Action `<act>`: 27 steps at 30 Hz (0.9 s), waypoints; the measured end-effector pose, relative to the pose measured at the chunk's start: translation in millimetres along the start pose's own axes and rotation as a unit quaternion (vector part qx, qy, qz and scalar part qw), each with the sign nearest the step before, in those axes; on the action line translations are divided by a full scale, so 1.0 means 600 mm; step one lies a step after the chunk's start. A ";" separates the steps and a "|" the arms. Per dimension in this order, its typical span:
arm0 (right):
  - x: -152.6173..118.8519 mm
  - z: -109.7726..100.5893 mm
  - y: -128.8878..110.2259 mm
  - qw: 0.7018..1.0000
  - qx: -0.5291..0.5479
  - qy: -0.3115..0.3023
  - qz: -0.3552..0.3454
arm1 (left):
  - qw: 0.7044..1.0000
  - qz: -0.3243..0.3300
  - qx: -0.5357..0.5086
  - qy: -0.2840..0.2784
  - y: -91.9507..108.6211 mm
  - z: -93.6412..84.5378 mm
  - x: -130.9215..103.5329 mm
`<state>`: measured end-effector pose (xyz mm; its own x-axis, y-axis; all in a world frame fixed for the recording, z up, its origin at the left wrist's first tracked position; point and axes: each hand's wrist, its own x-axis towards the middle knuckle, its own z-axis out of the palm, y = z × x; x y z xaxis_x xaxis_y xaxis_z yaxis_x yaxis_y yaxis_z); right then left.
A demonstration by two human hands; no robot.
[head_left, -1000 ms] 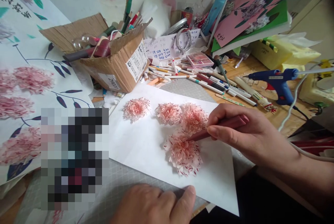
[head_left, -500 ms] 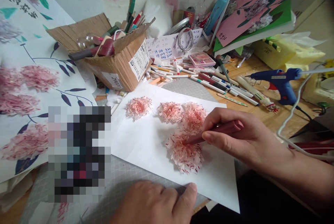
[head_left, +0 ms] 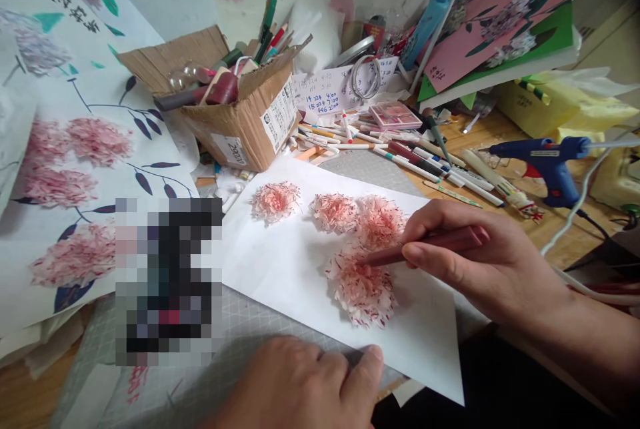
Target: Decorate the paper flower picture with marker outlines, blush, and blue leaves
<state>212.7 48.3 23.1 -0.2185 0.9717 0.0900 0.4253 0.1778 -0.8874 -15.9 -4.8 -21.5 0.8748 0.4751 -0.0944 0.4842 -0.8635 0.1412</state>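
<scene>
My right hand [head_left: 460, 259] pinches a dark red marker [head_left: 425, 247] between thumb and fingers. The marker slants down to the left, and its lower end reaches into the nearest pink ruffled paper flower [head_left: 361, 295]. Whether the tip touches the petals I cannot tell. This flower has dark red petal edges and lies on a white sheet of paper [head_left: 280, 262]. Behind it are three similar flowers, one being a pink flower [head_left: 276, 201] at the far left of the sheet. At the sheet's near edge rests my left hand [head_left: 310, 379], thumb stretched out, fingers bent and their tips mostly hidden.
A grey cutting mat [head_left: 240, 335] lies under the sheet. Behind stands a cardboard box [head_left: 235, 129] full of tools, beside scattered pens [head_left: 415, 159]. To the right is a blue glue gun [head_left: 545, 159] with its cord. Flower pictures [head_left: 145, 109] lie at left; one patch there is pixelated.
The camera view has shifted a little, so most things appear farther right. The marker's lower end has moved slightly toward the upper part of the nearest flower. My left hand stays at the sheet's edge.
</scene>
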 end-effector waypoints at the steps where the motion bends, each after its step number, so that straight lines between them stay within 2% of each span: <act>1: -0.001 0.001 -0.002 1.000 -0.003 -0.003 -0.005 | 1.000 0.001 -0.001 -0.005 0.001 -0.001 0.000; 6: -0.004 0.008 -0.011 0.998 -0.040 -0.030 -0.035 | 1.000 -0.008 0.002 -0.003 0.004 -0.002 0.000; 11: -0.004 0.009 -0.012 0.999 -0.012 -0.024 -0.036 | 1.000 -0.015 -0.010 0.016 0.006 0.005 0.001; 15: -0.003 0.012 -0.014 0.995 -0.067 -0.033 -0.063 | 0.999 -0.016 -0.017 0.030 0.006 0.006 0.007; 19: -0.001 0.014 -0.015 0.997 -0.052 -0.017 -0.047 | 1.000 -0.024 -0.014 0.002 0.006 -0.004 0.015; 23: -0.003 0.016 -0.010 0.996 -0.057 -0.051 -0.047 | 0.999 -0.032 -0.023 -0.023 0.008 -0.010 0.019; 27: -0.006 0.016 -0.008 0.998 -0.049 -0.026 -0.033 | 0.998 -0.035 -0.034 -0.042 0.011 -0.015 0.024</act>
<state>203.1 42.3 22.8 -0.2921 0.9488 0.1207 0.4913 0.2571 -0.8322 -0.2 -2.1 -13.2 0.8353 0.5163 -0.1887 0.5473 -0.8135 0.1966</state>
